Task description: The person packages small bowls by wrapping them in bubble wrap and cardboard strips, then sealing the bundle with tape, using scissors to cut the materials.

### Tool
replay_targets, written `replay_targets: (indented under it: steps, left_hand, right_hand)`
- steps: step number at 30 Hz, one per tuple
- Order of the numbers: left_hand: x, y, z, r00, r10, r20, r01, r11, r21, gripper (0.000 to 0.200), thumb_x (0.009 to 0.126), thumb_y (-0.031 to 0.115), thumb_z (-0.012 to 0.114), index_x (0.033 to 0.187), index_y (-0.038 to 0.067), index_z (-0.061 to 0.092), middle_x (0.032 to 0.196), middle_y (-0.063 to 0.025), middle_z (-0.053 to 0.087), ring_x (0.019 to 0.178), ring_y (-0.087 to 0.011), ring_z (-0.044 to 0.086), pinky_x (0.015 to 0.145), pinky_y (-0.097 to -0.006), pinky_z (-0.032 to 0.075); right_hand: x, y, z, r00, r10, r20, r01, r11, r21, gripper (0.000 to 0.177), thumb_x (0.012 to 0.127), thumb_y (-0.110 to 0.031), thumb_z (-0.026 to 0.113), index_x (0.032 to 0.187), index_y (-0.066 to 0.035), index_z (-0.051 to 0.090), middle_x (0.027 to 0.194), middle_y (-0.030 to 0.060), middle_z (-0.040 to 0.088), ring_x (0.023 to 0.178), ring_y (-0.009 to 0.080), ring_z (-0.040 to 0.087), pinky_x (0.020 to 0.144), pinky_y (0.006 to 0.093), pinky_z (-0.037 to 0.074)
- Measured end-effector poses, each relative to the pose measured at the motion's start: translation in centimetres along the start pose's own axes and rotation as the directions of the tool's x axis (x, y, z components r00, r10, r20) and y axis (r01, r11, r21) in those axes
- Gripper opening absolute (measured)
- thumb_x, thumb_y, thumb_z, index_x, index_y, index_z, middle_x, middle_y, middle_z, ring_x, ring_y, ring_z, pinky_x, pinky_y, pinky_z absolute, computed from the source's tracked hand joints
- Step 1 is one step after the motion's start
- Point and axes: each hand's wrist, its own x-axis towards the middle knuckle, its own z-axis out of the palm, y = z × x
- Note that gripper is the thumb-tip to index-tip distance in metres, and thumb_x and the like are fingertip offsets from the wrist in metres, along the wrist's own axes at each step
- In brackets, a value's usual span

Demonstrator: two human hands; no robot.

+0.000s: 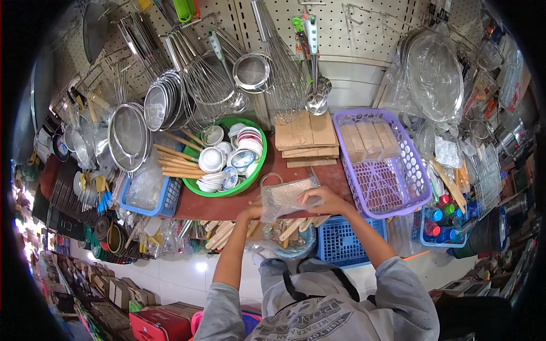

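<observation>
A brown cardboard box in clear bubble wrap [284,196] is between my two hands, above the front edge of the red-brown tabletop [227,209]. My left hand [254,209] grips its left end, the fingers partly hidden behind the wrap. On the right end, my right hand [320,200] bends its fingers over the top and side of the box. Just behind the package lies a ring-shaped item, perhaps a tape roll [271,178]. Farther back is a stack of flat brown cardboard pieces [307,133].
On the right, a purple basket [421,196] holds several similar wrapped boxes. At left, a green basin [250,183] contains small bowls and wooden handles. A blue basket [170,196] stands beside it. Whisks [278,79] and strainers [128,136] hang behind. Below are wooden-handled items [222,234] and a blue crate [348,241].
</observation>
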Motion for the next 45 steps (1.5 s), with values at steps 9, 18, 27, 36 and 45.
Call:
replay_targets:
  steps: [9,18,27,36,45]
  left_hand:
    - [-0.7,2.9,-0.8,0.999,0.042,-0.018,-0.044,0.996,-0.076,0.097,0.079,0.070,0.055,0.153,0.015,0.027,0.160,-0.0139,0.020,0.149,-0.0337,0.007,0.117,-0.0580,-0.005]
    - [-0.7,2.3,0.2,0.996,0.012,-0.092,-0.016,0.999,-0.049,0.091,0.082,0.069,0.054,0.152,0.017,0.030,0.160,-0.0125,0.023,0.149,-0.0352,0.006,0.114,-0.0623,-0.005]
    - [-4.1,5.1,0.0,0.858,-0.059,-0.510,-0.170,0.905,-0.390,0.044,0.092,0.038,0.058,0.119,0.004,0.053,0.122,-0.0209,0.059,0.119,-0.0369,0.052,0.099,-0.0410,0.040]
    - [-4.3,12.2,-0.2,0.693,0.592,-0.412,-0.260,0.737,0.624,0.095,0.063,0.036,0.085,0.142,0.008,0.039,0.132,-0.0179,0.046,0.129,-0.0370,0.042,0.109,-0.0466,0.035]
    - [-2.3,11.0,0.1,0.772,0.503,-0.388,-0.243,0.798,0.551,0.097,0.054,0.036,0.086,0.137,0.010,0.042,0.118,-0.0153,0.051,0.117,-0.0351,0.048,0.100,-0.0454,0.040]
  right_hand:
    - [0.4,0.3,1.0,0.993,-0.086,0.081,0.111,0.911,-0.397,0.030,0.054,-0.008,0.079,0.081,-0.014,0.066,0.108,-0.0024,0.069,0.118,0.0244,0.054,0.101,0.0393,0.042]
    - [-0.5,1.3,1.3,0.975,-0.146,0.165,0.212,0.823,-0.527,0.027,0.058,-0.004,0.074,0.081,-0.017,0.069,0.119,-0.0029,0.063,0.127,0.0250,0.046,0.108,0.0417,0.036]
    - [-0.7,2.2,1.2,0.960,-0.200,0.194,0.273,0.807,-0.523,0.027,0.060,0.002,0.071,0.081,-0.016,0.070,0.121,-0.0033,0.061,0.131,0.0246,0.044,0.116,0.0442,0.031]
    - [-0.9,2.4,0.9,0.946,-0.211,0.244,0.319,0.723,-0.612,0.017,0.067,-0.013,0.074,0.084,-0.016,0.072,0.125,-0.0029,0.060,0.132,0.0257,0.043,0.115,0.0481,0.030]
    - [-1.2,0.0,0.7,0.951,-0.242,0.190,0.307,0.784,-0.539,0.021,0.070,-0.030,0.080,0.073,-0.013,0.069,0.123,0.0025,0.060,0.131,0.0293,0.043,0.113,0.0490,0.030]
